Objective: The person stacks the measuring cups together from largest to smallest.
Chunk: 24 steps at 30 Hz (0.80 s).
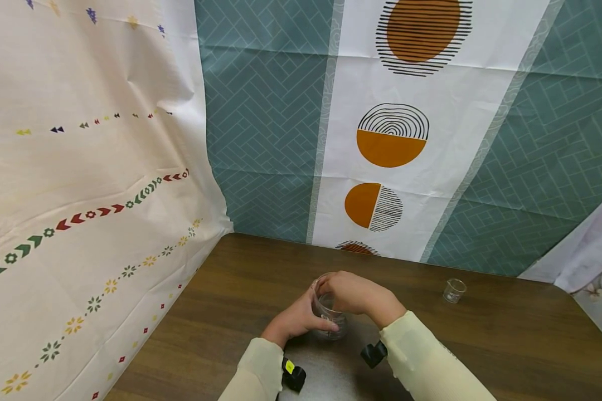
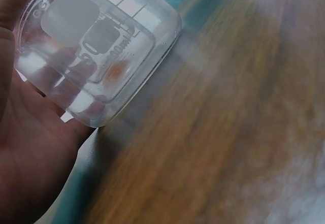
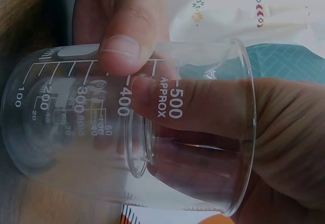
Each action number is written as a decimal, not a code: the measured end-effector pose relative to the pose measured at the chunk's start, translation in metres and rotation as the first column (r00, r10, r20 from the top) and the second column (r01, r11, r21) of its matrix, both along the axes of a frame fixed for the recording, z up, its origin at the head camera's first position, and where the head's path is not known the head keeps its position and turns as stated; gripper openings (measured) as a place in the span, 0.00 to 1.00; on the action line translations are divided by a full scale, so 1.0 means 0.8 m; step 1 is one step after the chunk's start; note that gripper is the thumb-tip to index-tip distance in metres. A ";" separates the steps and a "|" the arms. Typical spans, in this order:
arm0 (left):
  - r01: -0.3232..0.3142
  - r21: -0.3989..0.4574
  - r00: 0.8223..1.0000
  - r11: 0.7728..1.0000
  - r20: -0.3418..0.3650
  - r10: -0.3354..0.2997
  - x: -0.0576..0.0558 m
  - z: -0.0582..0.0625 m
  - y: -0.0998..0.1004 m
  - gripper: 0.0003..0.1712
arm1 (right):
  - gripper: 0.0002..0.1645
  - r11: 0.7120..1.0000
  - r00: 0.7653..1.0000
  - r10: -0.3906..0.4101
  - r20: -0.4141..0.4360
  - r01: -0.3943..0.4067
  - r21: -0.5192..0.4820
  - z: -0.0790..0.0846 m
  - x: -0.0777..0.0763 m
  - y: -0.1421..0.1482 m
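A large clear glass beaker (image 1: 335,334) with white graduations up to 500 is on the wooden table in the head view. My left hand (image 1: 300,318) grips it from outside, the thumb across its front wall. From above, my right hand (image 1: 353,292) reaches through the mouth. In the right wrist view, smaller glass beakers (image 3: 134,158) sit nested within the large one, their rims about halfway up. My right thumb (image 3: 203,104) lies inside the large beaker, its tip pinching at the rim of the nested glass. The other right fingers are partly hidden behind it.
A small glass beaker (image 1: 454,291) stands apart on the right of the brown wooden table (image 1: 261,262). Behind the table hangs a teal and white patterned curtain (image 1: 266,122). A cream patterned cloth (image 1: 90,223) borders the left side. Black wrist cameras (image 1: 373,355) are strapped under both sleeves.
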<state>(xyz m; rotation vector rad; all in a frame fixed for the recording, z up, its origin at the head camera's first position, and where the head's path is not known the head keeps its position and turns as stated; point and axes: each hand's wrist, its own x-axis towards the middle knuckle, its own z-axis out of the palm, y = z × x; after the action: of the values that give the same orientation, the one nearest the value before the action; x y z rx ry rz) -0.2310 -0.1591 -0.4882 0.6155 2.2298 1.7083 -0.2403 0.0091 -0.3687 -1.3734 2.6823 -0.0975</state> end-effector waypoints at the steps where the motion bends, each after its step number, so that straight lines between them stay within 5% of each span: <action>1: 0.001 -0.003 1.000 1.000 -0.001 -0.001 0.000 0.000 0.000 0.67 | 0.18 1.000 1.000 0.000 0.002 0.000 -0.001 0.000 0.000 0.000; 24: -0.019 -0.034 0.999 0.999 0.027 0.020 0.001 0.000 0.000 0.68 | 0.20 1.000 1.000 -0.019 -0.006 0.019 0.003 -0.003 -0.001 0.001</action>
<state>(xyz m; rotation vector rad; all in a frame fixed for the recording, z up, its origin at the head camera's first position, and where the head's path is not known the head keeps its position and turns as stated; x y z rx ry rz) -0.2303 -0.1589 -0.4880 0.5609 2.2486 1.6746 -0.2411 0.0098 -0.3711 -1.3499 2.6996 -0.0904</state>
